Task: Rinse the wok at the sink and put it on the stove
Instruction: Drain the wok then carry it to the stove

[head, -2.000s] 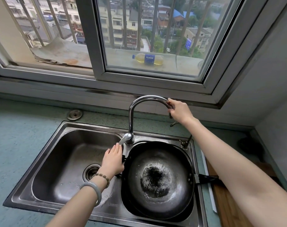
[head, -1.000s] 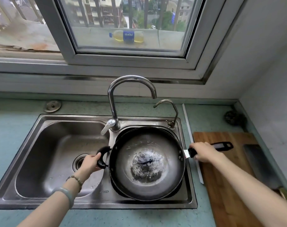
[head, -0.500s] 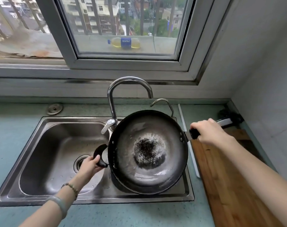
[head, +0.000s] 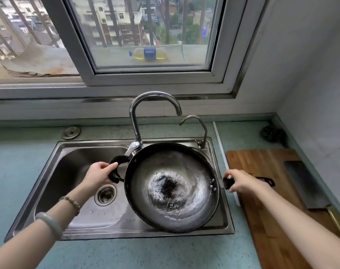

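**A:** Holding the wok up over the right side of the sink, seemingly tilted, with the near rim hanging past the sink's front edge and water swirling inside. Gripping the loop handle with the left hand, fingers wrapped round it, and the long handle with the right hand, fingers clamped on it close to the rivets. Any tips for the swirl?

**B:** Looks mid-rinse, not done yet. Keep both grips tight, roll the wrists slow, then shift fully over the sink before tipping out, or risk a wet counter. Watch for slippery handles.

**A:** Anything in the way?

**B:** Mind the tap right behind the far rim, plus the small tap beside it. Easy to clip on the lift. Also a board on the right with a cleaver lying on it, just beside that long handle. Can't see a stove anywhere, so lift high and turn slow.
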